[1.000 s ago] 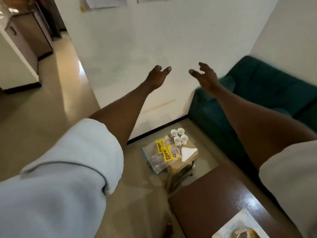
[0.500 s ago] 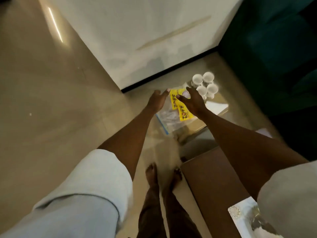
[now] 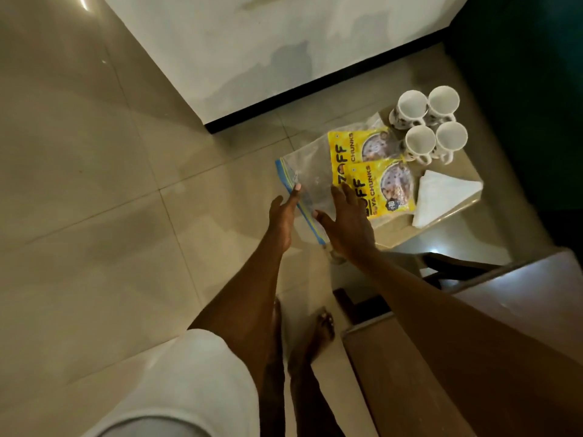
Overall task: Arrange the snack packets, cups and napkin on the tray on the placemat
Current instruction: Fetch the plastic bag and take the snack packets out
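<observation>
Both hands, left (image 3: 281, 221) and right (image 3: 347, 227), are held open and empty over a crinkled clear bag (image 3: 307, 171), left of glossy yellow packets (image 3: 372, 181), round white cups (image 3: 429, 124) and a folded triangular napkin (image 3: 441, 197).

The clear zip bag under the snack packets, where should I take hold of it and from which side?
Pinch the clear zip bag along its blue zip edge, coming from the floor side. That stiff strip overhangs the small table, while two yellow packets weigh down the far half. Both hands sit there, open.
</observation>
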### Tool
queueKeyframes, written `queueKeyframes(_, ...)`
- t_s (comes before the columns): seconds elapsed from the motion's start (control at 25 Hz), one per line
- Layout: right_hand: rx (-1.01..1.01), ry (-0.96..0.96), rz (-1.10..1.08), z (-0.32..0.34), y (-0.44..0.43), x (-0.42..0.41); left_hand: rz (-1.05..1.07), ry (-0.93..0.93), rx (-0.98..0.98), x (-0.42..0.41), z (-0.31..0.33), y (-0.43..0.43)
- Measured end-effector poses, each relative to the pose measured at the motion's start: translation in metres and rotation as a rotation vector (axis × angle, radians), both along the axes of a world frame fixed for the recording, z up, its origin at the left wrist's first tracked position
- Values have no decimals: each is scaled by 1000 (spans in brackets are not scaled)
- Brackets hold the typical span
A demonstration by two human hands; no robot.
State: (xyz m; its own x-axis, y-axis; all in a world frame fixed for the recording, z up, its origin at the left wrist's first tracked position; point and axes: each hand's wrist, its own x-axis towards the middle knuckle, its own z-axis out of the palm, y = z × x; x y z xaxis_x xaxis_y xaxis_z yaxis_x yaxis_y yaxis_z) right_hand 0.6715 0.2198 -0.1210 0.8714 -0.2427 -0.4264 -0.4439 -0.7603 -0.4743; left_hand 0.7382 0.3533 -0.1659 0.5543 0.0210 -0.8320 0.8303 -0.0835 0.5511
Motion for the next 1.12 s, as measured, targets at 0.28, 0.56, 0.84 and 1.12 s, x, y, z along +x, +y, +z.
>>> queueKeyframes(0.28, 50, -30, -63, 11, -7, 12, 110, 17, -190, 6, -3, -15)
queueKeyframes(0.56, 42, -25, -62, -1, -16, 10, 208, 73, -399, -5, -16, -7)
queueKeyframes(0.84, 201, -141, -191, 36, 9, 14, 95, -46, -283, -16, 53, -14)
queueKeyframes(1.12, 459, -154, -437, 155, 9, 29, -2, -169, -252, 8, 189, -50)
